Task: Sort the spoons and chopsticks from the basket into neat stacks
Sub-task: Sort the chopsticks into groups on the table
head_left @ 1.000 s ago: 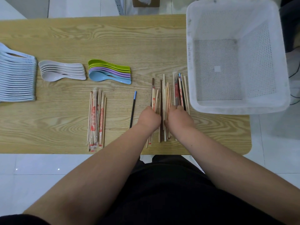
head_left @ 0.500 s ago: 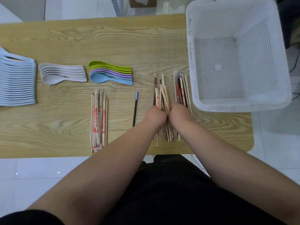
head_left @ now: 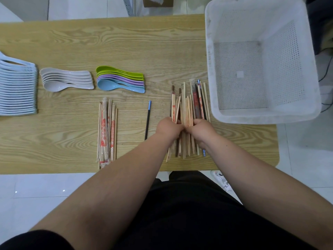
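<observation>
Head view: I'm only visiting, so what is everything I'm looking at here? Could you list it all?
table: one, light wood, under everything
basket: one, white, table's right end, nothing seen inside
pale spoons: one large stack, bluish white, left edge
cream spoons: about five, nested, right of the pale spoons
bright spoons: one stack, green, purple and blue, mid-table
wrapped chopsticks: one bundle, wood with red print, nearer the person than the bright spoons
black chopstick: one, blue tip, lying alone
loose chopsticks: one mixed pile, mostly wood, beside the basket
left hand: grips the loose chopsticks
right hand: grips them too, beside the left hand
</observation>
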Tool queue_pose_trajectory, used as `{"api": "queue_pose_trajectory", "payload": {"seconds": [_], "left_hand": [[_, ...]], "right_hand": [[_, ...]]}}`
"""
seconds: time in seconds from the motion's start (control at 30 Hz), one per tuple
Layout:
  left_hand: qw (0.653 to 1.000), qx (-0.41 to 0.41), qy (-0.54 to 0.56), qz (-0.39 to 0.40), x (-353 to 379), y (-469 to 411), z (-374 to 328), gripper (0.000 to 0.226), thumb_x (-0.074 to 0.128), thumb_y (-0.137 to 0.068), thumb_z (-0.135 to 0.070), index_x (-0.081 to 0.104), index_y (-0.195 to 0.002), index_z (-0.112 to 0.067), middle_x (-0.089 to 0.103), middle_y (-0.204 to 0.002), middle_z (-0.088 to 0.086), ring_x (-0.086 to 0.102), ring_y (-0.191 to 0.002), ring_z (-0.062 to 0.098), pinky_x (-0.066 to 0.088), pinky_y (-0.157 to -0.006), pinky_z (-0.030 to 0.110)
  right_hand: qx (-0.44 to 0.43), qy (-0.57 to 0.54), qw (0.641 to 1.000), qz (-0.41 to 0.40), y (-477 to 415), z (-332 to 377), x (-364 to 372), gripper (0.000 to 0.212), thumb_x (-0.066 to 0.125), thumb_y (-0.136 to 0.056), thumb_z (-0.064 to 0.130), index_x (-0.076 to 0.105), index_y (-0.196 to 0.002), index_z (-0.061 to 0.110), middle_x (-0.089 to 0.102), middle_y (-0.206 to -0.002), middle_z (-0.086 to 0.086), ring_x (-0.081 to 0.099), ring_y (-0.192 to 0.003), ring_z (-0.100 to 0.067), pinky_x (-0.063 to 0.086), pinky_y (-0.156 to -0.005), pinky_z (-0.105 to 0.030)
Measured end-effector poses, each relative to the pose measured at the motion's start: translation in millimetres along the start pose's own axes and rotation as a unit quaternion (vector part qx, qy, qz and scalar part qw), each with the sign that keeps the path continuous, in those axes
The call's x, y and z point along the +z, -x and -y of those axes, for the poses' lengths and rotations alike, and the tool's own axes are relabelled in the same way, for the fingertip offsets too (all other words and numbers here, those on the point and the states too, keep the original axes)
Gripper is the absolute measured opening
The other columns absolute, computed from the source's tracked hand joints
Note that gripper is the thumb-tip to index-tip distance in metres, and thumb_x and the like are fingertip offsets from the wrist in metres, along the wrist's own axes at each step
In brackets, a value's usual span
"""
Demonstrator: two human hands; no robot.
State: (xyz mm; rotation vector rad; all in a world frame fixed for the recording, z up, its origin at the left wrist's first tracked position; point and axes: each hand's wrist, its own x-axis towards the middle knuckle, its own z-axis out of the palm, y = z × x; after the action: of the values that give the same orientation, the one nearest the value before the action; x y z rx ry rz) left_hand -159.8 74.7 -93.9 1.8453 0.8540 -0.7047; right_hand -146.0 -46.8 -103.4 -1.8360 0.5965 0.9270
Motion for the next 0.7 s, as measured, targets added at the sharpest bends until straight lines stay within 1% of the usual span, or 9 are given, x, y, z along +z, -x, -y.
{"api": "queue_pose_trajectory", "payload": {"seconds": [0.1, 0.2, 0.27, 0.33, 0.4, 0.47, 0.57, 0.63, 0.7], "left_hand": [[1.000, -0.012, 0.027, 0.003, -1, 0, -1, 0.018, 0.060, -0.087, -0.016, 0.066, -0.102, -0.009, 0.072, -0.089, 0.012, 0.065, -0.067, 0.024, 0.060, -0.070, 0.040], [0.997, -0.014, 0.073, -0.005, -3, -1, 1, 0.016, 0.052, -0.089, -0.013, 0.062, -0.102, -0.013, 0.072, -0.087, 0.010, 0.070, -0.075, 0.023, 0.053, -0.060, 0.031], [0.994, -0.019, 0.107, -0.007, -5, 0, 4, 0.021, 0.049, -0.089, -0.012, 0.061, -0.107, -0.015, 0.073, -0.089, 0.008, 0.073, -0.079, 0.023, 0.053, -0.062, 0.031], [0.991, -0.026, 0.134, 0.009, -7, 1, 6, 0.024, 0.049, -0.089, -0.014, 0.061, -0.110, -0.016, 0.074, -0.092, 0.007, 0.074, -0.080, 0.022, 0.059, -0.070, 0.038], [0.987, -0.029, 0.156, 0.024, -9, 1, 8, 0.025, 0.051, -0.085, -0.015, 0.063, -0.107, -0.012, 0.074, -0.091, 0.011, 0.073, -0.080, 0.024, 0.060, -0.077, 0.046], [0.981, -0.029, 0.187, 0.036, -10, 2, 9, 0.027, 0.051, -0.082, -0.011, 0.064, -0.107, -0.006, 0.074, -0.091, 0.018, 0.070, -0.078, 0.031, 0.059, -0.075, 0.047], [0.968, -0.020, 0.247, 0.048, -10, 7, 6, 0.022, 0.053, -0.091, -0.008, 0.062, -0.110, -0.004, 0.071, -0.089, 0.019, 0.066, -0.070, 0.027, 0.054, -0.059, 0.035], [0.957, -0.005, 0.281, 0.067, -9, 8, 8, 0.019, 0.059, -0.097, -0.019, 0.064, -0.110, -0.007, 0.073, -0.096, 0.015, 0.070, -0.079, 0.026, 0.057, -0.065, 0.035], [0.948, 0.005, 0.304, 0.091, -11, 11, 10, 0.020, 0.066, -0.094, -0.021, 0.066, -0.107, -0.006, 0.074, -0.099, 0.018, 0.073, -0.089, 0.030, 0.060, -0.078, 0.042]], "right_hand": [[-0.001, -0.017, 1.000, 0.002, -2, -4, -4, 0.016, 0.073, -0.087, 0.014, 0.072, -0.103, 0.019, 0.075, -0.100, -0.004, 0.072, -0.093, -0.025, 0.060, -0.087, -0.048], [-0.017, 0.026, 0.999, -0.020, 0, -4, -10, 0.016, 0.070, -0.089, 0.019, 0.072, -0.106, 0.017, 0.075, -0.101, -0.001, 0.071, -0.094, -0.022, 0.059, -0.089, -0.045], [-0.020, 0.043, 0.998, -0.032, 0, -5, -12, 0.013, 0.068, -0.091, 0.021, 0.071, -0.102, 0.016, 0.074, -0.098, -0.002, 0.070, -0.092, -0.022, 0.059, -0.087, -0.043], [-0.027, 0.049, 0.998, -0.033, 1, -4, -13, 0.013, 0.065, -0.092, 0.021, 0.069, -0.103, 0.015, 0.073, -0.099, -0.002, 0.071, -0.091, -0.022, 0.059, -0.086, -0.045], [-0.047, 0.062, 0.996, -0.040, 4, -3, -12, 0.020, 0.062, -0.093, 0.022, 0.068, -0.110, 0.013, 0.073, -0.105, -0.004, 0.072, -0.092, -0.020, 0.060, -0.085, -0.046], [-0.078, 0.089, 0.992, -0.045, 11, 1, -11, 0.028, 0.059, -0.096, 0.023, 0.067, -0.120, 0.011, 0.072, -0.113, -0.004, 0.071, -0.093, -0.017, 0.060, -0.083, -0.040], [-0.124, 0.106, 0.986, -0.019, 25, 9, -3, 0.017, 0.062, -0.096, 0.026, 0.073, -0.107, 0.020, 0.074, -0.095, 0.002, 0.070, -0.081, -0.016, 0.052, -0.063, -0.023], [-0.143, 0.117, 0.983, 0.007, 33, 15, 3, 0.008, 0.063, -0.096, 0.023, 0.071, -0.095, 0.025, 0.070, -0.079, 0.008, 0.066, -0.071, -0.011, 0.043, -0.051, -0.016], [-0.161, 0.123, 0.979, 0.011, 36, 19, 7, 0.012, 0.064, -0.093, 0.016, 0.065, -0.097, 0.027, 0.065, -0.077, 0.011, 0.062, -0.069, -0.006, 0.041, -0.051, -0.015]]}}
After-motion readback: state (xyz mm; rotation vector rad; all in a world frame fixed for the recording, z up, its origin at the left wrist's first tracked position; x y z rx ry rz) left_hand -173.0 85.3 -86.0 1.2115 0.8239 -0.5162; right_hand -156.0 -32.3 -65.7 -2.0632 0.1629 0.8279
